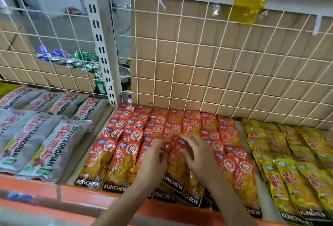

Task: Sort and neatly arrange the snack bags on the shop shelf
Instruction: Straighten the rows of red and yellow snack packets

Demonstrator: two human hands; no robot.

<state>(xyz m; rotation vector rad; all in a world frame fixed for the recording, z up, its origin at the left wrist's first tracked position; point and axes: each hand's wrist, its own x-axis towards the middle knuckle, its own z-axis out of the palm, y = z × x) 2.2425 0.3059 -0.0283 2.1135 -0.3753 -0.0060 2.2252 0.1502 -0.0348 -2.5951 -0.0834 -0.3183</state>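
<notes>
Several red KONCHEW snack bags [126,130] lie in overlapping rows in the middle of the shelf. One red bag [175,155] lies between my two hands near the front. My left hand [155,157] grips its left edge with curled fingers. My right hand [196,152] holds its right side, fingers bent over the top of the bag. Yellow KONCHEW bags [292,155] fill the right part of the shelf. Grey snack bags [45,141] lie in rows on the left.
A white wire grid [216,63] backed by cardboard closes the shelf's rear. A white slotted upright [102,45] stands at left centre, with drink cans [79,62] behind the grid. An orange shelf lip [72,193] runs along the front.
</notes>
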